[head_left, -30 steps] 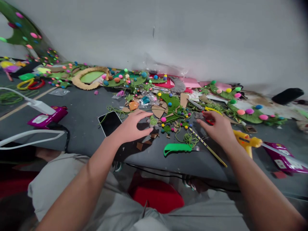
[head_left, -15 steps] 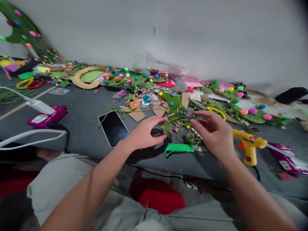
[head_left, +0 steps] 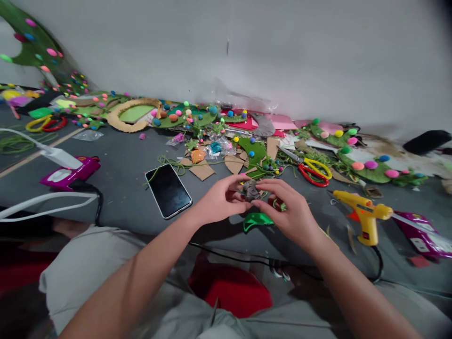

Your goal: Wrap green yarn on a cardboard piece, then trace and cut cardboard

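My left hand (head_left: pixel 221 200) is closed around a small crumpled grey fuzzy piece (head_left: pixel 250 189), thumb below and fingers above it. From the other side, the fingertips of my right hand (head_left: pixel 287 205) press on the same piece, so both hands meet over the table edge. Green cord (head_left: pixel 281 205) shows behind my right fingers. Just under the hands lies a bright green handle (head_left: pixel 257 220), partly covered by my right hand. A black-screened phone (head_left: pixel 168 190) rests left of my left hand.
To the right, a yellow glue gun (head_left: pixel 365 212) stands with its cable. Red-and-yellow scissors (head_left: pixel 314 172) lie behind it. Cardboard scraps (head_left: pixel 202 170), felt pieces with pompoms (head_left: pixel 367 165) and a tan ring (head_left: pixel 113 120) line the back. A purple power strip (head_left: pixel 72 173) sits left.
My right hand has moved left and brought a grey tuft to the piece in my left hand. The scissors' red handle has come into view.
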Available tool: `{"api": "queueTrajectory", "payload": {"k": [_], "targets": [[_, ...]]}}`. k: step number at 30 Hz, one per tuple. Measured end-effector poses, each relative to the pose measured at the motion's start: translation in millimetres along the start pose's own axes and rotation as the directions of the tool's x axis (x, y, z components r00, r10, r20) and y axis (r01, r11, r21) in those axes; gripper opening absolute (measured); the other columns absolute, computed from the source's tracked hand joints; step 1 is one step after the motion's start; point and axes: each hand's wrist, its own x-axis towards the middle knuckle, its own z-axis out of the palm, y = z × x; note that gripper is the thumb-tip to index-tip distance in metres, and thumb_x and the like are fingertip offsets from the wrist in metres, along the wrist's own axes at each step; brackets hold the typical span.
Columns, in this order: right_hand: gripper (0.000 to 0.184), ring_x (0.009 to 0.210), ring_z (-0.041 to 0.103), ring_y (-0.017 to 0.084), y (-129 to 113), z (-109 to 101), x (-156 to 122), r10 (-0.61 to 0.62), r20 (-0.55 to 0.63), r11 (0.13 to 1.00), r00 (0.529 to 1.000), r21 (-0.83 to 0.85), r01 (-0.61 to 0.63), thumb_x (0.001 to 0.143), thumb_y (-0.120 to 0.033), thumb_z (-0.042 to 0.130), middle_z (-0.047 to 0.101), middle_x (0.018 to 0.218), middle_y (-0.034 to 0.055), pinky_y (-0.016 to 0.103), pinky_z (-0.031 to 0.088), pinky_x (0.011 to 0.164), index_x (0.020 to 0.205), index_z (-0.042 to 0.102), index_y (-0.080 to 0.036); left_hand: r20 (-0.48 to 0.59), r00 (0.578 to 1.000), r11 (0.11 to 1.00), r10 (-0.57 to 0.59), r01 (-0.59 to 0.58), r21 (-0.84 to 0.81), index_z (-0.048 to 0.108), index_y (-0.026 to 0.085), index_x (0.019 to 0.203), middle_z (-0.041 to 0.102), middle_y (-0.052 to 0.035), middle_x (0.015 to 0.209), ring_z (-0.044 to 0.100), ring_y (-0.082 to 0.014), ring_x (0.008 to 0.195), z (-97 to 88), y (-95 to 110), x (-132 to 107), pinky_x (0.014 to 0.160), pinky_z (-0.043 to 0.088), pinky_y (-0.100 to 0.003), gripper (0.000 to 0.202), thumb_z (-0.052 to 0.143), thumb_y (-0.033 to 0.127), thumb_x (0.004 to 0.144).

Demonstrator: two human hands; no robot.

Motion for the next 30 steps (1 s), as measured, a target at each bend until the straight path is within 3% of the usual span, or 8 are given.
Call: {"api": "queueTrajectory", "payload": {"k": [4,10,15,18,21,24,27,30], "targets": [[0.022,0.079,0.071,0.015,4,0,-3,-0.032,0.024,0.999,0.999,-0.038,0.033,0.101,-0.028,0.072,0.073,0.128,0.0107,0.030,0.061,0.070,0.122,0.075,-0.023,0.017,0.997,0.985,-0.073,0.075,-0.157,0.056,0.019,0.139,0.074,-0.0100,0.121,0.076,-0.0195,0.098,-1.5,0,0,0.093,0.062,-0.038,0.076,0.091,0.029,0.072],[0.032,0.083,0.074,0.017,3,3,-6,-0.065,0.081,0.992,0.995,-0.102,0.073,0.103,-0.032,0.071,0.071,0.134,0.0117,0.032,0.062,0.074,0.135,0.074,-0.027,-0.049,0.985,0.965,-0.166,0.152,-0.214,0.062,0.018,0.133,0.075,-0.0075,0.108,0.077,-0.0176,0.086,2.8,2,3,0.079,0.063,-0.032,0.058,0.087,0.033,0.083],[0.025,0.086,0.076,0.019,12,-25,0,-0.066,0.089,0.982,0.994,-0.172,0.081,0.104,-0.026,0.063,0.080,0.112,0.0059,0.031,0.062,0.075,0.124,0.078,-0.028,-0.111,0.969,0.966,-0.220,0.201,-0.162,0.066,0.022,0.130,0.077,-0.0051,0.098,0.078,-0.0183,0.084,-4.7,4,1,0.073,0.061,-0.029,0.047,0.084,0.028,0.087],[0.019,0.088,0.075,0.024,27,-61,3,-0.023,-0.104,0.963,0.994,-0.271,-0.006,0.102,-0.024,0.061,0.080,0.103,0.0078,0.038,0.061,0.079,0.109,0.079,-0.025,-0.142,0.963,0.967,-0.229,0.208,-0.146,0.067,0.023,0.128,0.077,-0.0059,0.101,0.079,-0.0187,0.084,-13.3,7,1,0.074,0.061,-0.031,0.042,0.082,0.026,0.089],[0.025,0.093,0.075,0.032,37,-87,4,0.013,-0.376,0.912,0.927,-0.376,-0.165,0.104,-0.030,0.060,0.080,0.107,0.0167,0.051,0.060,0.087,0.120,0.077,-0.020,-0.169,0.962,0.970,-0.212,0.187,-0.156,0.065,0.020,0.129,0.076,-0.0081,0.108,0.078,-0.0179,0.086,-18.6,12,1,0.080,0.062,-0.033,0.042,0.079,0.023,0.090],[0.046,0.135,0.066,0.038,31,-75,2,-0.014,-0.126,0.937,0.992,-0.348,-0.031,0.100,-0.036,0.069,0.072,0.144,0.0170,0.059,0.050,0.117,0.144,0.067,-0.022,-0.160,0.965,0.970,-0.210,0.184,-0.162,0.064,0.020,0.131,0.076,-0.0078,0.108,0.079,-0.0181,0.086,-16.4,14,1,0.081,0.062,-0.034,0.046,0.081,0.024,0.088],[0.078,0.147,0.059,0.034,16,-33,-1,-0.082,0.157,0.973,0.984,-0.201,0.113,0.091,-0.045,0.083,0.060,0.161,0.0129,0.053,0.052,0.121,0.160,0.052,-0.027,-0.102,0.968,0.965,-0.227,0.210,-0.158,0.063,0.020,0.135,0.076,-0.0044,0.096,0.078,-0.0197,0.086,-7.8,12,0,0.079,0.061,-0.034,0.056,0.086,0.026,0.084],[0.070,0.142,0.064,0.033,5,4,-4,-0.093,0.195,0.990,0.976,-0.091,0.112,0.091,-0.034,0.084,0.066,0.153,0.0145,0.053,0.054,0.119,0.154,0.055,-0.025,-0.049,0.969,0.959,-0.240,0.229,-0.164,0.061,0.018,0.135,0.074,-0.0010,0.088,0.075,-0.0175,0.080,-0.2,8,1,0.076,0.060,-0.032,0.063,0.089,0.025,0.079]]}}
